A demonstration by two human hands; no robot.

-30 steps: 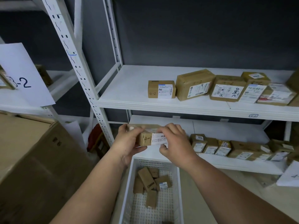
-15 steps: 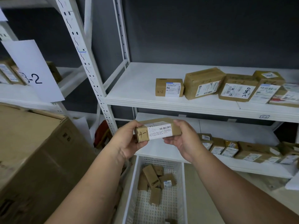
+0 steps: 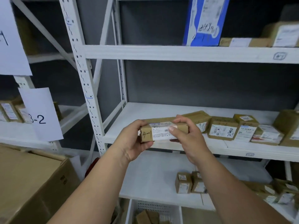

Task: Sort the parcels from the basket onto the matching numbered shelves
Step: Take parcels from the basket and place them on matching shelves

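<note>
Left hand (image 3: 135, 142) cups the left end of a long brown parcel (image 3: 163, 131), palm under it, fingers curled round the back edge. Right hand (image 3: 186, 136) grips the right end, thumb pressed on the white shipping label, fingers wrapped over the top. Parcel is level, held in front of the middle shelf's (image 3: 161, 109) front edge and clear of it. "4-1" handwritten on the bare cardboard beside the left thumb.

Below the forearms: white perforated basket (image 3: 155, 207), a few small brown parcels inside, only partly in frame. Left of the left arm: large cardboard carton (image 3: 29, 180).

Just beyond the right hand, on the middle shelf: row of brown boxes (image 3: 223, 128) with labels, one marked "2490". Below that, lower shelf with two small boxes (image 3: 191, 182) standing side by side, more to the right.

Above the hands: upper shelf (image 3: 178, 53), carrying a blue-and-white package (image 3: 205, 21) and brown boxes; edge tag (image 3: 279, 56) reads roughly "4-1", blurred.

Far left of the hands: paper sign "3-2" (image 3: 40, 113) on the neighbouring rack.
</note>
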